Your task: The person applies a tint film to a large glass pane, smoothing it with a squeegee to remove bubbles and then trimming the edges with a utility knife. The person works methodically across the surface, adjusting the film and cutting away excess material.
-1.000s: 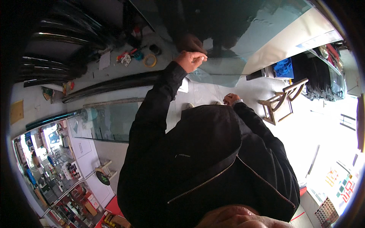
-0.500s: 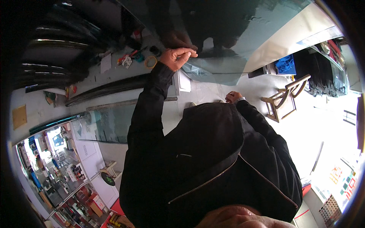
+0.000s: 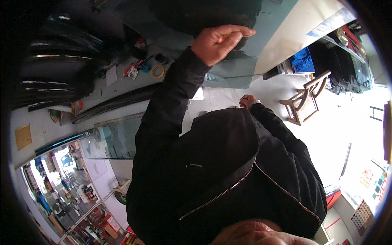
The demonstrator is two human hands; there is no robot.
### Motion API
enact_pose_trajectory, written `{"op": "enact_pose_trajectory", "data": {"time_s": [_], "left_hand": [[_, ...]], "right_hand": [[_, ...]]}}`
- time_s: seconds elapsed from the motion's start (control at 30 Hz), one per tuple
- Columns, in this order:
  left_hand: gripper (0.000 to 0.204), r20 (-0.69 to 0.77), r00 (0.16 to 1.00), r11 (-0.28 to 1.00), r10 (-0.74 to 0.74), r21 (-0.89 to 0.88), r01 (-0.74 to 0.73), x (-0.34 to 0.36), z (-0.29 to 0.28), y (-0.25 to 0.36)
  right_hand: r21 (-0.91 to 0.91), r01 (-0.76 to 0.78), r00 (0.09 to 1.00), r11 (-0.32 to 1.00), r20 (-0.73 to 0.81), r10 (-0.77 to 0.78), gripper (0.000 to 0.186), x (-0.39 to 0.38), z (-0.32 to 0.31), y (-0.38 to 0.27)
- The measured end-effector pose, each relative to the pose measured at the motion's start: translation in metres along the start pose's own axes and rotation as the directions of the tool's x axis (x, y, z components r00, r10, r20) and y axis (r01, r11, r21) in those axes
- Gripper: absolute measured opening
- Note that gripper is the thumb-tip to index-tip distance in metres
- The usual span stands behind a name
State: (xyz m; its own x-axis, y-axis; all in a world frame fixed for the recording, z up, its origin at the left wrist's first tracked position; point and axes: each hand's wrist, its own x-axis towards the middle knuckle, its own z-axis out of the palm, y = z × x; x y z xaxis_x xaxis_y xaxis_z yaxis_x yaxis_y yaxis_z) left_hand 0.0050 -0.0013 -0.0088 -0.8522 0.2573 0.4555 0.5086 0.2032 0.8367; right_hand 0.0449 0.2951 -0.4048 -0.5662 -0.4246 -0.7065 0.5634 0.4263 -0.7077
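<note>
The left hand (image 3: 218, 43) is raised at the end of a black sleeve (image 3: 171, 106), its fingers curled together and pinching the top edge of a large tinted glass pane (image 3: 228, 73), which stands upright in front of the person and fills the upper middle of the view. The right hand (image 3: 247, 101) sits lower, closed into a loose fist near the lower edge of the same pane; whether it grips anything cannot be told. Beyond the pane lies a grey workbench (image 3: 102, 87) with a roll of tape (image 3: 157, 71) and small red tools (image 3: 131, 70) near its far edge. A wooden chair (image 3: 304, 102) stands on the pale floor to the right.
</note>
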Motion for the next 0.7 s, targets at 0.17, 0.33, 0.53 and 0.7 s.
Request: {"op": "enact_pose_trajectory", "data": {"time_s": [0.17,0.33,0.53,0.7], "left_hand": [[0.025,0.039,0.999,0.982,0.017,0.188,-0.024,0.002,0.042,-0.032],[0.021,0.065,0.998,0.962,-0.009,0.273,-0.009,-0.028,0.066,-0.093],[0.022,0.101,0.992,0.962,-0.072,0.271,0.042,-0.022,0.072,-0.078],[0.023,-0.079,0.98,0.983,0.185,0.001,-0.186,0.041,0.034,0.014]], "right_hand": [[-0.029,0.041,0.999,0.999,-0.005,-0.041,0.02,0.001,-0.005,-0.003],[-0.025,-0.018,0.996,1.0,-0.085,0.016,0.022,-0.004,-0.01,0.009],[-0.005,0.025,0.999,1.0,-0.039,-0.025,0.022,-0.009,-0.005,0.013],[-0.121,-0.024,0.998,0.992,-0.054,0.018,0.024,-0.009,-0.003,0.007]]}}
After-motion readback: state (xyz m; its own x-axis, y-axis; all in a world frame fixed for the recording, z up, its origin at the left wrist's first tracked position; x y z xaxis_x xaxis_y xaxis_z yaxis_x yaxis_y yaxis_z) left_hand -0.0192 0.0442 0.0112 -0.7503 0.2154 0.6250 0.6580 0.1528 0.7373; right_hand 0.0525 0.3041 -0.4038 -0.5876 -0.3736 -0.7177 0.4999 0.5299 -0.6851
